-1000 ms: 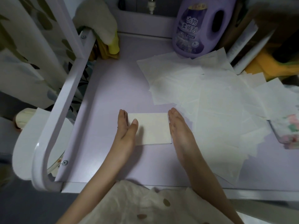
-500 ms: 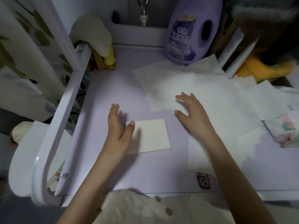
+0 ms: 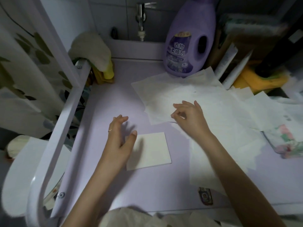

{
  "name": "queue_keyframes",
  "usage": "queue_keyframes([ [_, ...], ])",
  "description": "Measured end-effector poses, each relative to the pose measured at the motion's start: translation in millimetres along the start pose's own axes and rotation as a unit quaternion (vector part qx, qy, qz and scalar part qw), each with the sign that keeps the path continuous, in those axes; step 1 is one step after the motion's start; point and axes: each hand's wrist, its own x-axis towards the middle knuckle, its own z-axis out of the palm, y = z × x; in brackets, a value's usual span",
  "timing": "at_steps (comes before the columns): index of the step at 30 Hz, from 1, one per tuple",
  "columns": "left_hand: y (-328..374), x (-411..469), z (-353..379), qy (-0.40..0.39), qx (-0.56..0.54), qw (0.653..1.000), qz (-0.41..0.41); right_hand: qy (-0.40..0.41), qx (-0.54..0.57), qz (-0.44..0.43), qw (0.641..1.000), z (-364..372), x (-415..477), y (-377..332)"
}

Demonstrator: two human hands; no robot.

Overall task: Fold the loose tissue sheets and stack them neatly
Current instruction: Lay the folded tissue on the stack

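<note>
The right hand (image 3: pixel 188 114) is the nearer one to the loose tissue sheets (image 3: pixel 213 102), which fan out over the right and far side of the lavender tabletop (image 3: pixel 114 185). Its thumb and forefinger pinch the near-left edge of the top sheet (image 3: pixel 158 114), whose edges lie skewed to the folded stack (image 3: pixel 150 151). That stack lies toward the person and to the left of the pinch, so I judge the sheet must be drawn that way. The left hand (image 3: pixel 120 136) hovers at the stack's left edge, fingers loosely spread. Half a second ago the right hand lay flat on the pile; a second ago both hands flanked the stack
</note>
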Motion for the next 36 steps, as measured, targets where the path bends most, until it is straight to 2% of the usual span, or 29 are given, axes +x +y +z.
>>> queue_keyframes([
  [4,5.0,-1.2,1.2,-0.006,0.0,1.0,0.004,-0.069,-0.026,-0.016,0.997,-3.1,-1.4,0.0],
  [12,7.9,-2.9,-0.5,-0.013,0.007,1.0,0.0,-0.056,-0.019,-0.046,0.997,-4.3,-0.5,5.1],
  [17,8.4,0.3,-1.1,-0.019,0.006,1.0,0.011,-0.041,0.088,-0.013,0.995,-7.8,1.6,2.7],
  [21,13.0,2.9,-0.4,-0.018,0.007,0.999,0.026,-0.031,0.198,0.003,0.98,-14.8,3.0,-4.1],
  [26,23.7,7.6,1.4,-0.016,0.009,0.999,0.041,0.007,0.374,0.041,0.927,-41.7,-4.0,-36.3],
  [29,28.9,9.5,4.2,-0.032,-0.036,0.999,0.023,-0.014,0.555,0.076,0.828,-51.5,-11.8,-52.7],
  [31,32.6,12.0,6.1,-0.052,-0.08,0.995,0.028,-0.035,0.622,0.09,0.777,-55.3,-16.8,-61.9],
  [34,38.0,13.5,8.5,-0.082,-0.14,0.986,0.038,-0.058,0.653,0.112,0.747,-57.2,-22.4,-69.4],
  [36,44.3,12.1,9.5,-0.079,-0.173,0.981,0.041,-0.05,0.643,0.133,0.753,-57.5,-25.3,-72.9],
])
